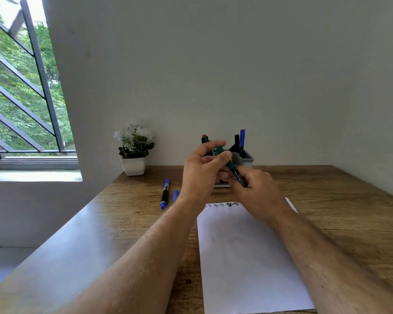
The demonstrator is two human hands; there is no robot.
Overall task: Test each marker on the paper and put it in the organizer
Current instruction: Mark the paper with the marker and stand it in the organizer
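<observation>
The green marker (233,169) is held above the worktop (327,200), just in front of the organizer (245,158). The right hand (256,191) grips its barrel; the left hand (202,168) pinches the green cap end. Whether the cap is going on or off I cannot tell; either way, keep pull or push straight along the barrel. Barrel print is unreadable. Paper (247,257) bears small scribbles; a blue marker (165,194) lies left.

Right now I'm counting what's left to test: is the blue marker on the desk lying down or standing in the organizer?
Lying down. The blue marker rests flat on the desk, left of the paper.
</observation>
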